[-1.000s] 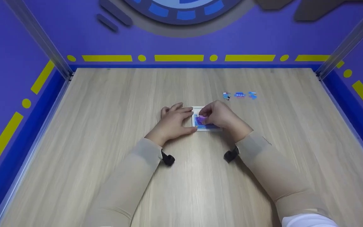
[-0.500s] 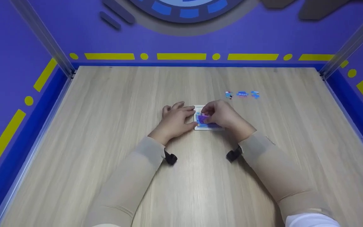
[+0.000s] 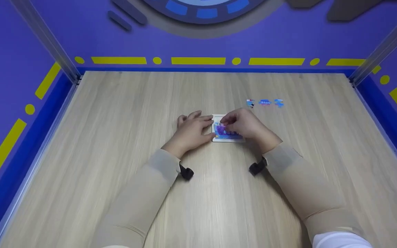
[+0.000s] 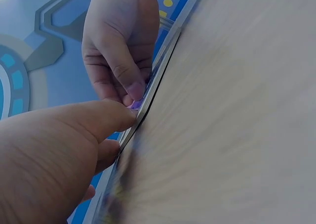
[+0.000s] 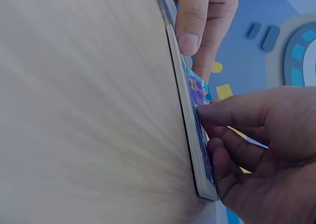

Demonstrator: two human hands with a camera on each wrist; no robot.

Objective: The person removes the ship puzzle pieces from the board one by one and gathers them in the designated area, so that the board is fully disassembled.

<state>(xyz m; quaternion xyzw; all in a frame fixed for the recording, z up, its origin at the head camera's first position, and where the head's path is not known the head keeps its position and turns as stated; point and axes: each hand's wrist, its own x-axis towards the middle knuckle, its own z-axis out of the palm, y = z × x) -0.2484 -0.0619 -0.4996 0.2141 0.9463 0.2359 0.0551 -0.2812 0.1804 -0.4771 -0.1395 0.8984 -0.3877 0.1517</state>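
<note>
A small white-framed jigsaw puzzle board (image 3: 227,140) with a blue sea picture lies mid-table. My left hand (image 3: 192,133) rests at its left side, thumb at the near corner and forefinger at the far one, both fairly straight. Over the board, my right hand (image 3: 243,123) has thumb and fingertips together on a purple puzzle piece (image 3: 220,129). In the right wrist view this purple piece (image 5: 197,87) stands slightly raised from the board at one edge, with the thumb tip right beside it. The right hand covers the board's far right part.
Three loose puzzle pieces lie in a row behind the board: one with red and white (image 3: 250,103), a blue one with a row of windows (image 3: 265,102), and a light-blue one (image 3: 278,103). Blue walls enclose the wooden table (image 3: 133,103) at back and sides.
The right hand's thumb has shifted slightly up and away, so more of the purple piece and the board's picture shows. The left hand holds its place at the board's edge.
</note>
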